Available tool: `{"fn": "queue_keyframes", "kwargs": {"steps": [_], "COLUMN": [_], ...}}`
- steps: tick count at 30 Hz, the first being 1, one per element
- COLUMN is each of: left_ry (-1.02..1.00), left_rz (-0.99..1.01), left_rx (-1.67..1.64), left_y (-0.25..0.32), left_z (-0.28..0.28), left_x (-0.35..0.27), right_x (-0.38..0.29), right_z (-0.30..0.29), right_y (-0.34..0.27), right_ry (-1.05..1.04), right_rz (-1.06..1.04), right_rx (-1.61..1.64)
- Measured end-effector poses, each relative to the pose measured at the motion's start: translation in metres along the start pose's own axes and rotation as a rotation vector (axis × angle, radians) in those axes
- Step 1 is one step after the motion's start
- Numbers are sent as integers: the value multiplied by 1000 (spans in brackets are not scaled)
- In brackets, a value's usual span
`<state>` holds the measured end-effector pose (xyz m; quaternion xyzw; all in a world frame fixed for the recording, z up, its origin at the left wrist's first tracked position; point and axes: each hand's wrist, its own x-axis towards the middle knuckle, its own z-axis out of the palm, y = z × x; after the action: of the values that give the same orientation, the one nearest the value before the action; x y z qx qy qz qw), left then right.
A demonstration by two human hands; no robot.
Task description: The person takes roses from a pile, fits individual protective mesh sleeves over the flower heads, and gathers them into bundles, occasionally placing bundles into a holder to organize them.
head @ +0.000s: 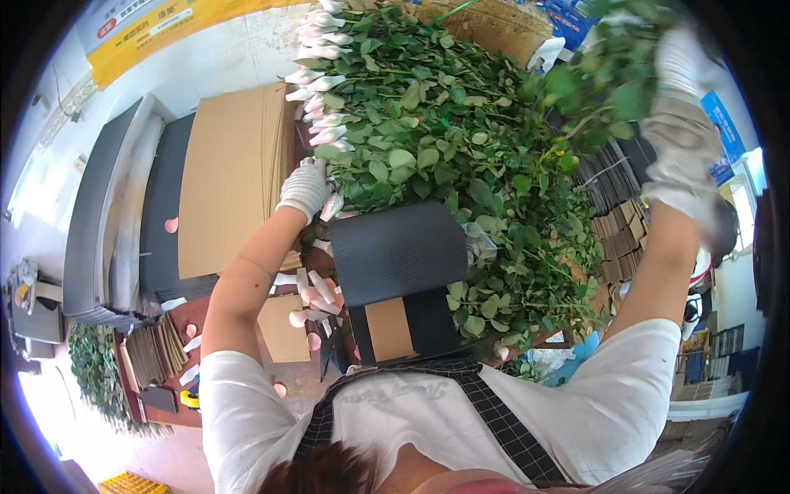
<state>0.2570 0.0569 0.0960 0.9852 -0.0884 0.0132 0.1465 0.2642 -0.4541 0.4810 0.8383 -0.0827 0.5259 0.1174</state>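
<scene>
A long pile of leafy rose stems (pixel 426 123) lies before me, with white-sleeved pink buds (pixel 327 86) along its left edge. My left hand (pixel 305 188), in a striped white glove, is at the bud end, beside one sleeved bud (pixel 332 207); its fingertips are hidden. Up at the right, my gloved right hand (pixel 677 62) is raised and blurred, gripping leafy stems (pixel 623 92). Closest to my chest stands a black corrugated sheet (pixel 398 250), curved over a dark base with a brown cardboard strip (pixel 389 329).
Brown cardboard sheets (pixel 231 179) and black boards (pixel 163 210) are stacked at the left. Loose foam sleeves and petals (pixel 318 293) lie by the black sheet. Folded cardboard (pixel 617 241) is piled at right. Yellow tape (pixel 189 400) sits lower left.
</scene>
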Motion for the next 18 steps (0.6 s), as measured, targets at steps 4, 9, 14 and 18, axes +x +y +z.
{"fn": "queue_keyframes", "kwargs": {"steps": [4,9,14,18], "left_ry": [13,347,160,-323], "left_rz": [18,103,689,857], "left_rx": [109,206,-743,-202], "left_y": [5,-17,67,109], "left_z": [-23,-60,-86,-3], "left_x": [0,-46,-169,-224], "right_x": [-46,-121,-211,-285], "right_z": [-37,-87,-179,-238], "right_y": [65,59,48,35], "right_ry": [-242,-351,-462,-551], "right_rz": [16,-58,-25,95], "right_rx": [162,402,580,726]}}
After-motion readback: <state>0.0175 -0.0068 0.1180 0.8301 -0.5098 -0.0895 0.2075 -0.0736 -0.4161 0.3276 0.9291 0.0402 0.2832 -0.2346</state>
